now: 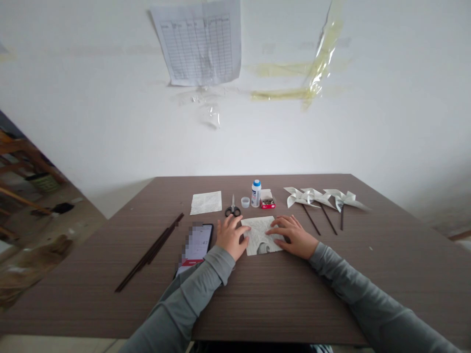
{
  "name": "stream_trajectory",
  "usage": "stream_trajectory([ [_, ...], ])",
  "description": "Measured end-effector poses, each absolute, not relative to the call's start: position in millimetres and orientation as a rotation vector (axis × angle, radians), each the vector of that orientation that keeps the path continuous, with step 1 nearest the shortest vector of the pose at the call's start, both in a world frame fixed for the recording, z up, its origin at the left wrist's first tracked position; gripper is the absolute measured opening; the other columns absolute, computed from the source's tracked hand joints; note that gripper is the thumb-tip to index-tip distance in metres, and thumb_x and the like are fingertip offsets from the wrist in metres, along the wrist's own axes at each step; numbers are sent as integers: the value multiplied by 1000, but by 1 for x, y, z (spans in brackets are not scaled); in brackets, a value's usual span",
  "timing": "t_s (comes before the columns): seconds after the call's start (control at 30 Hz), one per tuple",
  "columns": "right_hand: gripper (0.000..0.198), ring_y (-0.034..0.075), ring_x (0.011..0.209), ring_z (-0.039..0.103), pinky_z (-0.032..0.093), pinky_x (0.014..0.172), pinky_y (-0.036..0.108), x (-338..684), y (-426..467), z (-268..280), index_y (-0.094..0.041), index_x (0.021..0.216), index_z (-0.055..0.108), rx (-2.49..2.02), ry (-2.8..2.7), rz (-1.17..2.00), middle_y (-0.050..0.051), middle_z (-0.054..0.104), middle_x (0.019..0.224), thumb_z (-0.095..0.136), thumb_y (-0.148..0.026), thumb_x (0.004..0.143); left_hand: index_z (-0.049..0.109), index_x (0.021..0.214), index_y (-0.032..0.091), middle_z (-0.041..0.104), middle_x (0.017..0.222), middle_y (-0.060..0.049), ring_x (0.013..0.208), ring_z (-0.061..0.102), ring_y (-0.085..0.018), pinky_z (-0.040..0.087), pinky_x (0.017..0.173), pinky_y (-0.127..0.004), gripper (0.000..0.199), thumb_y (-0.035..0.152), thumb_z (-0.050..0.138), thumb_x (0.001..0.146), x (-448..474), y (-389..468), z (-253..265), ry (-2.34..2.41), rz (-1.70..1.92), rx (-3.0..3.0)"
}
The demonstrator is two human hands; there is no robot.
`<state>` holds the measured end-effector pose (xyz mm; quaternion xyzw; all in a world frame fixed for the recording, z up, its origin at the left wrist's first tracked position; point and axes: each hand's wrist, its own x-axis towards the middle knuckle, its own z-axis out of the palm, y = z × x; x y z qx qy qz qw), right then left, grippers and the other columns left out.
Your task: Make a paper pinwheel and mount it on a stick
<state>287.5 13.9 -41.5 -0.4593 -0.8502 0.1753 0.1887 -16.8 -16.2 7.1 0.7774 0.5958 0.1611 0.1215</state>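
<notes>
A printed sheet of paper (pixel 262 236) lies flat on the table in front of me. My left hand (pixel 231 237) rests at its left edge with the fingers spread. On the right side of the sheet lies my right hand (pixel 292 235), its fingers apart and the fingertips on the paper. Just beyond my left hand is a pair of scissors (pixel 232 208) with black handles. A phone (pixel 196 245) with a lit screen lies to the left, partly covered by my left sleeve.
Behind the sheet stand a white glue bottle (pixel 256 194) with a blue cap, a small clear cup (pixel 245 202) and a red box of pins (pixel 268 203). Another paper sheet (pixel 206 202) and dark sticks (pixel 150 250) lie left. Three paper pinwheels (pixel 312 197) lie at the right.
</notes>
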Motion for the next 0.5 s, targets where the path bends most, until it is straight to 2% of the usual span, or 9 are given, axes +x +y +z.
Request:
stream_trajectory([
  [0.13,32,48,163,73,26,156,95,289,11,-28,-45,139,103,-1281,-2405,487,13,89,147,87,-42,111,103,138,31,76,191,-15,189,55,-54,32,158,-93,32,23,98,107,-13,-20,7,1697,465,2259],
  [0.23,32,41,143,82,26,158,92,287,10,-28,-47,137,103,-1269,-2422,497,10,89,141,82,-37,114,102,137,31,78,188,-16,187,56,-57,31,156,-97,33,26,103,105,-12,-21,6,1688,495,2254],
  [0.3,35,39,139,83,29,158,90,286,10,-31,-47,137,102,-1263,-2423,495,9,90,140,82,-34,113,102,137,32,79,186,-15,186,57,-57,32,156,-97,35,26,106,102,-13,-21,5,1687,498,2254],
  [0.4,40,42,142,82,34,156,90,283,10,-38,-43,142,101,-1269,-2394,453,10,91,146,86,-32,107,100,141,37,80,186,-11,186,57,-54,35,155,-95,42,23,104,102,-14,-19,5,1686,471,2258],
  [0.5,43,44,147,80,39,152,90,283,9,-39,-42,147,100,-1245,-2386,452,12,90,162,89,-34,106,100,146,41,81,186,-8,186,59,-51,36,155,-95,49,15,97,104,-14,-19,7,1650,462,2264],
])
